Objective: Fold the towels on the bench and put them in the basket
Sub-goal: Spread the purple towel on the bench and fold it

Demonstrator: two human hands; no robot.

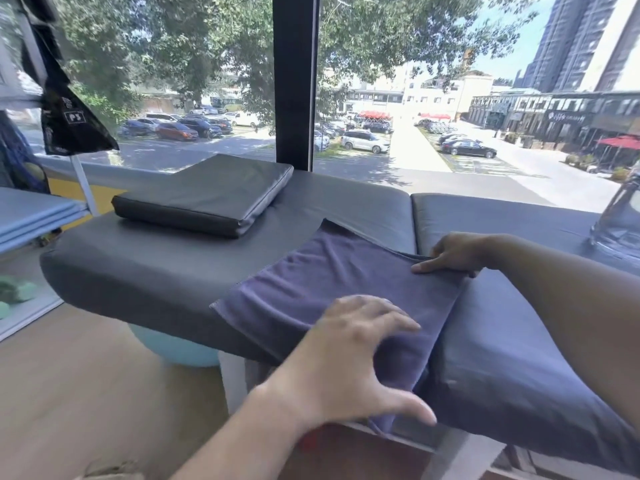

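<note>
A purple-grey towel point(311, 285) lies flat across the dark padded bench point(156, 271), its near end hanging over the bench's front edge. My left hand point(360, 358) rests on the towel's near part with fingers spread, thumb out past the hanging edge. My right hand point(453, 254) presses on the towel's far right edge, fingers flat and pointing left. The towel looks doubled over, with a layered edge on the left. No basket is clearly in view.
A dark square cushion point(207, 195) sits on the bench's far left. A clear glass vessel point(620, 220) stands at the right edge. A light blue ball point(173, 348) lies under the bench. A window fills the far side; wooden floor lies to the left.
</note>
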